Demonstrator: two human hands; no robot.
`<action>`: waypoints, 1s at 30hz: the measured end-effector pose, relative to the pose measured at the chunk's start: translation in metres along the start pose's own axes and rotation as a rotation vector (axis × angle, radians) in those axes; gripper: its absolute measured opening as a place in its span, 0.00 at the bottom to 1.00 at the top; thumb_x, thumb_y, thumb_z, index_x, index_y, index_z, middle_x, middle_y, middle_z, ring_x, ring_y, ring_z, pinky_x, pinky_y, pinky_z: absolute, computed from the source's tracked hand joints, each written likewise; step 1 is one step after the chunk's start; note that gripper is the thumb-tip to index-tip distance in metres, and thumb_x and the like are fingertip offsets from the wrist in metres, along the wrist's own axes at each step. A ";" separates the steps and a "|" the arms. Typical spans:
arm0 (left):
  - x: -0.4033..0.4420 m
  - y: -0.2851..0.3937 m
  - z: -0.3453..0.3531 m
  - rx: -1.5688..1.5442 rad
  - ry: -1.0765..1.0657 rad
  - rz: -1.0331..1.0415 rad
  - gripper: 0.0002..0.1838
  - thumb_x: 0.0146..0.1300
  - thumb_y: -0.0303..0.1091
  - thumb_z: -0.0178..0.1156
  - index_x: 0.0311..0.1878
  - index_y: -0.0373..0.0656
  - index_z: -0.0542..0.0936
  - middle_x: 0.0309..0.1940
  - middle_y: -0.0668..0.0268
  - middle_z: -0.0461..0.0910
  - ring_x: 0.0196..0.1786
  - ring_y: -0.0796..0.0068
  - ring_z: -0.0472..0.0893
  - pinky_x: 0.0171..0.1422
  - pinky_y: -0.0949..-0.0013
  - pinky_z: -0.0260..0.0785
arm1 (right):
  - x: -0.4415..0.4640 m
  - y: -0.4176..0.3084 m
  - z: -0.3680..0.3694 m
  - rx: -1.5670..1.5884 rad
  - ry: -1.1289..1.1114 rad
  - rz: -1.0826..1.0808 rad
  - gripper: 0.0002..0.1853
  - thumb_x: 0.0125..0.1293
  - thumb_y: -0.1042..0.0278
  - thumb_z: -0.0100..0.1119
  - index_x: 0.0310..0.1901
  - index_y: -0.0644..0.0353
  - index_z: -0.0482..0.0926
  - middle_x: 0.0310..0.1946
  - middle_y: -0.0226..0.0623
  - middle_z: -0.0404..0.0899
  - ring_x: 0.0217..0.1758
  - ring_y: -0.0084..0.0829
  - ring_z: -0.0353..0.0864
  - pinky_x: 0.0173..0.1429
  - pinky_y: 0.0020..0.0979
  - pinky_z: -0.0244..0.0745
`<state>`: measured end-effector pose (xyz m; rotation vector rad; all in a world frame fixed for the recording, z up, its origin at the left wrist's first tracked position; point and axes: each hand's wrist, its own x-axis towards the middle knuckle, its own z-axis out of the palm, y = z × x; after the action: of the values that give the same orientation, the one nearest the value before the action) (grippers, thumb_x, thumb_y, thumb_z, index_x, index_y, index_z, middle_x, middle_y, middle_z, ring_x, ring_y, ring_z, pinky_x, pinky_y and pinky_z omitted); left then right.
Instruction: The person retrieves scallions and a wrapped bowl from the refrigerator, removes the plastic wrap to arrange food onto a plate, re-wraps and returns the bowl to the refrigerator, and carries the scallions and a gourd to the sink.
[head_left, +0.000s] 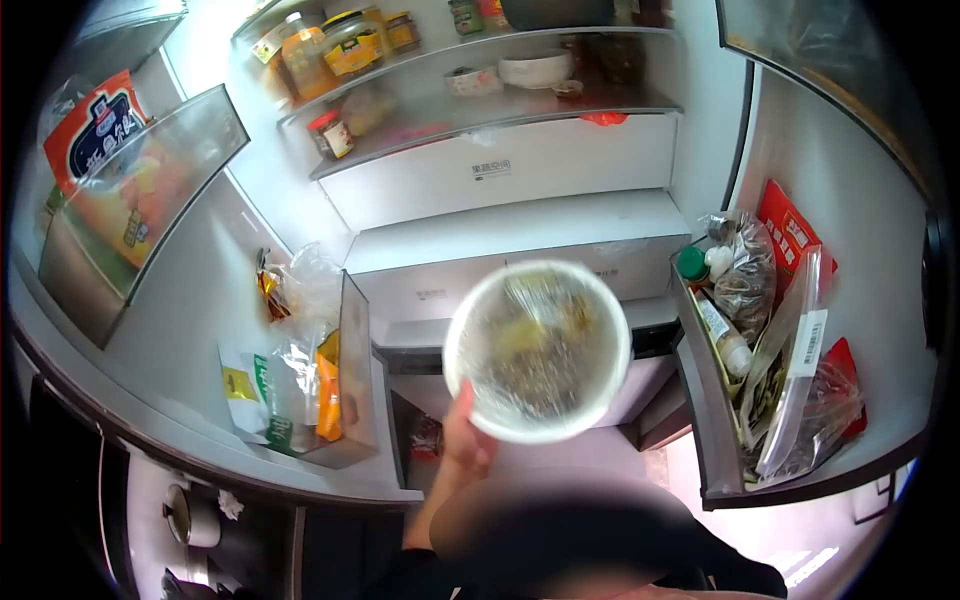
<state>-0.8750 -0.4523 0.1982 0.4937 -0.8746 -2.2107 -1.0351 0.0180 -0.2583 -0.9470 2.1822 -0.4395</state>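
A white bowl (pixel 460 330) hangs in front of the open fridge, its mouth covered with clear plastic wrap (pixel 540 345). Brownish and yellowish food shows blurrily through the wrap. My left hand (pixel 468 440) grips the bowl by its lower left edge, thumb up against the rim; the other fingers are hidden beneath. I do not see my right hand; a blurred patch and dark clothing fill the bottom middle. Behind the bowl are white fridge drawers (pixel 490 170), and above them a glass shelf (pixel 640 98) bears a white lidded dish (pixel 535 68).
Both fridge doors stand open. The left door bin (pixel 355 390) holds bags, and an orange-red packet (pixel 100 130) sits higher up. In the right door bin (pixel 700 400) are packets and a green-capped bottle (pixel 692 264). Jars (pixel 352 45) line the top shelf. A pot (pixel 192 517) stands lower left.
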 end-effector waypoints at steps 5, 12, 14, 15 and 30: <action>0.038 0.079 0.101 -0.133 -0.176 0.289 0.29 0.74 0.48 0.42 0.71 0.39 0.58 0.69 0.55 0.64 0.69 0.55 0.66 0.72 0.51 0.58 | -0.062 0.018 -0.035 0.687 0.194 0.828 0.17 0.66 0.55 0.53 0.38 0.63 0.81 0.23 0.34 0.76 0.27 0.30 0.77 0.31 0.36 0.73; 0.127 0.204 0.198 0.106 -0.347 0.426 0.34 0.71 0.55 0.38 0.73 0.44 0.53 0.68 0.49 0.60 0.68 0.41 0.63 0.64 0.34 0.61 | -0.087 0.030 -0.078 0.772 0.515 0.820 0.17 0.66 0.55 0.52 0.39 0.64 0.81 0.23 0.35 0.77 0.27 0.30 0.77 0.31 0.37 0.73; 0.156 0.224 0.216 0.180 -0.294 0.481 0.33 0.71 0.53 0.37 0.72 0.43 0.53 0.68 0.47 0.59 0.67 0.42 0.63 0.65 0.33 0.61 | -0.084 0.031 -0.098 0.749 0.616 0.770 0.17 0.66 0.55 0.52 0.39 0.64 0.81 0.23 0.35 0.77 0.27 0.30 0.77 0.31 0.37 0.73; 0.165 0.228 0.227 0.165 -0.260 0.475 0.31 0.71 0.51 0.37 0.72 0.44 0.54 0.67 0.48 0.60 0.67 0.43 0.63 0.65 0.32 0.60 | -0.079 0.026 -0.113 0.737 0.669 0.752 0.17 0.66 0.55 0.52 0.39 0.64 0.81 0.23 0.35 0.77 0.27 0.30 0.77 0.31 0.37 0.73; 0.308 0.274 0.274 0.050 0.056 0.222 0.26 0.63 0.49 0.58 0.61 0.47 0.71 0.60 0.56 0.72 0.61 0.49 0.73 0.55 0.33 0.71 | -0.055 -0.051 -0.217 0.575 0.995 0.685 0.17 0.66 0.56 0.52 0.39 0.64 0.80 0.24 0.36 0.77 0.27 0.30 0.78 0.32 0.37 0.73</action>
<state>-1.1114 -0.6985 0.5565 0.4575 -0.9111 -1.9690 -1.1391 0.0303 -0.0541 0.4700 2.7457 -1.2710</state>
